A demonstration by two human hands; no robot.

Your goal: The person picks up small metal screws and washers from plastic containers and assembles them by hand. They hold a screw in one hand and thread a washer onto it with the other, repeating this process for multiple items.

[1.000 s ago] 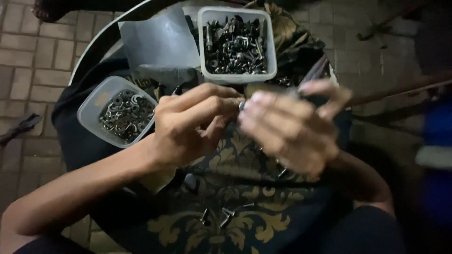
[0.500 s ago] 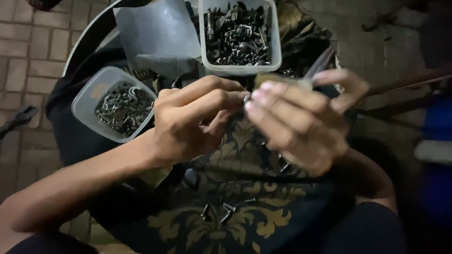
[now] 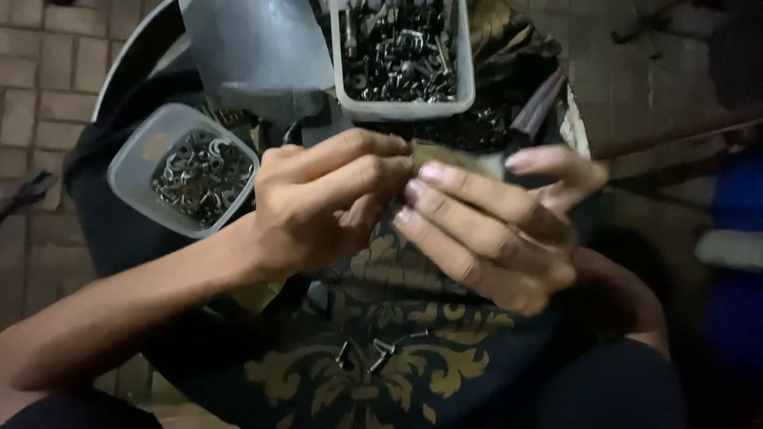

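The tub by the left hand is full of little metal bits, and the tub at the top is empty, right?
Not quite. The tub by the left hand does hold little metal bits, but the head view shows the top tub is full of metal bits too, not empty.

There is only one camera, worn on the person's head. It looks steeply down at the lap from close range, so the left hand (image 3: pixel 318 210) and the right hand (image 3: pixel 489 230) fill the middle of the view. The dark patterned cloth (image 3: pixel 381 373) lies below them, and two plastic containers (image 3: pixel 183 171) sit at the top. The brick floor (image 3: pixel 40 95) shows at the left edge.
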